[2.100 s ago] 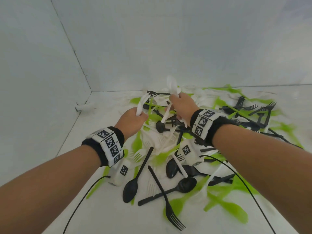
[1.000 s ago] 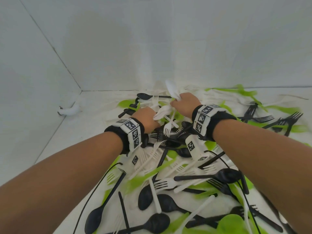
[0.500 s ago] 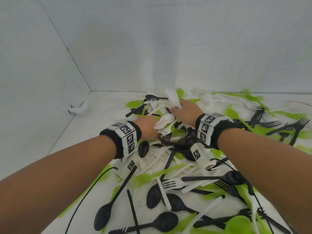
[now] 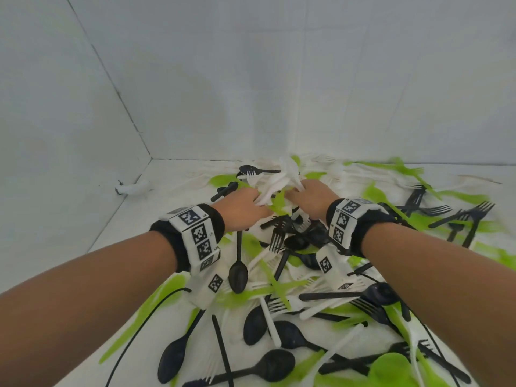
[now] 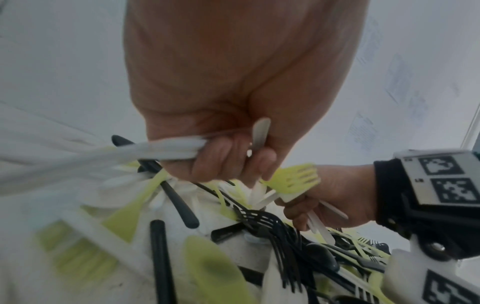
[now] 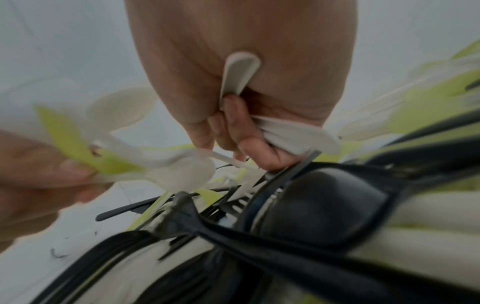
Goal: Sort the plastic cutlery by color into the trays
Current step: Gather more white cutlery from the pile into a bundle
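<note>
Right now both hands sit close together over the cutlery pile [image 4: 279,275] on the white desk [image 4: 173,174]; left hand [image 4: 240,209] fingers [image 5: 221,160] curl round white cutlery [image 5: 166,151], right hand [image 4: 310,198] likewise grips a white bunch [image 6: 293,133]

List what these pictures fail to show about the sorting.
- Trays: none appears in any view; all three frames stop short of them.
- Count of white cutlery in the left hand: left wrist view, curled fingers and blur hide it.
- White pieces in the right hand: right wrist view, blurred, types unclear.
- Pile underneath: head view, arms and overlapping pieces cover it.
</note>
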Motion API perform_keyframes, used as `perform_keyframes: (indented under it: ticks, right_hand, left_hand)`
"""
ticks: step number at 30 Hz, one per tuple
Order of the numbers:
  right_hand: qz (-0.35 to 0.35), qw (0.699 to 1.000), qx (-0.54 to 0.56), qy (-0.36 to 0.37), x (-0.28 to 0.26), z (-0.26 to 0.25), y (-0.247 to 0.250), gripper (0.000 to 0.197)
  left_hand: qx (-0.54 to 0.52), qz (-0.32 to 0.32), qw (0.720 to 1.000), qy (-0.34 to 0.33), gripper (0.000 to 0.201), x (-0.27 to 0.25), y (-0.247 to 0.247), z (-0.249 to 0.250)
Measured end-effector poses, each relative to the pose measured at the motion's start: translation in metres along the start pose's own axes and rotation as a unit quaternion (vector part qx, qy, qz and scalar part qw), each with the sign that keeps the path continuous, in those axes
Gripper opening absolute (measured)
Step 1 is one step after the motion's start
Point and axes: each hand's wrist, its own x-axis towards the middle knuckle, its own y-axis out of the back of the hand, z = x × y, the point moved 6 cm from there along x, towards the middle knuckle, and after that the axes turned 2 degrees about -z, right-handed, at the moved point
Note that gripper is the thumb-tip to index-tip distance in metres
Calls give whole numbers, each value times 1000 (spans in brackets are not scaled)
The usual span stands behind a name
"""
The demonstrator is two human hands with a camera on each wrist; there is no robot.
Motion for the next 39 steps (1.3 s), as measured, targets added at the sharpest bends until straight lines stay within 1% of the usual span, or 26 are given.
perform_keyframes:
  ticks: [3,5,6,8,10,13,15,16,18,20,22,23,24,25,27,28,29,31,33,34,36,37,38,39]
  right_hand:
    - [14,999,18,-24,-2,6,4,29]
    - [23,999,9,-21,1,6,6,29]
    - [30,999,-7,-14,3,3,6,29]
    - [41,998,-46,-1,6,-5,5,32]
    - [39,996,-77,13,8,-15,1,32]
    - [4,993,-108,45,7,-33,-15,32]
    - [-25,991,-109,71,8,-41,-30,23]
    - [-45,989,-108,85,7,-45,-38,21]
    - [-90,982,-132,101,7,-49,-55,29]
    - [-105,975,-164,111,5,-50,-64,25]
    - [-90,973,-175,121,5,-51,-65,22]
    - [-81,975,-163,129,5,-51,-64,22]
    - [-76,977,-142,139,5,-53,-64,23]
    - [-74,978,-123,149,4,-56,-64,23]
    - [-75,975,-131,161,3,-62,-66,22]
    - [-73,972,-153,165,2,-64,-68,21]
    - [-65,968,-174,167,2,-66,-69,20]
    - [-27,965,-184,185,1,-71,-68,18]
    - [15,966,-169,195,0,-76,-66,14]
    - [22,968,-160,194,-1,-79,-65,15]
    - [0,967,-180,182,-1,-81,-68,31]
    - [-16,961,-210,178,0,-81,-71,34]
    - [-27,953,-242,179,0,-81,-75,31]
    - [-32,948,-260,181,0,-81,-79,27]
  left_hand:
    - [-21,-56,998,20,15,-12,1,-11]
    - [-13,-87,996,27,13,-22,2,-21]
    - [-1,-99,995,27,16,-28,4,-25]
    - [15,-106,994,32,17,-38,8,-35]
    - [-12,-105,993,50,11,-46,14,-46]
    - [-53,-114,988,90,13,-58,19,-61]
    - [-76,-124,983,112,16,-65,20,-69]
    - [-94,-129,981,112,17,-67,19,-71]
    - [-127,-141,976,105,15,-72,18,-73]
    - [-134,-143,974,111,11,-78,17,-76]
    - [-140,-125,975,118,18,-82,21,-79]
    - [-153,-110,975,117,18,-82,24,-79]
    - [-170,-95,974,115,13,-83,27,-80]
    - [-184,-79,973,112,15,-83,31,-81]
    - [-208,-38,971,111,33,-81,40,-86]
    - [-216,-22,971,106,33,-80,42,-87]
    - [-219,-10,971,99,27,-80,43,-89]
    - [-233,8,968,89,13,-79,44,-90]
    - [-245,17,965,89,18,-79,43,-95]
    - [-251,19,963,93,20,-80,43,-98]
    - [-262,18,960,99,7,-84,42,-101]
    - [-267,23,957,107,14,-86,42,-103]
    - [-273,31,954,116,23,-88,43,-107]
    - [-280,34,952,120,27,-91,45,-108]
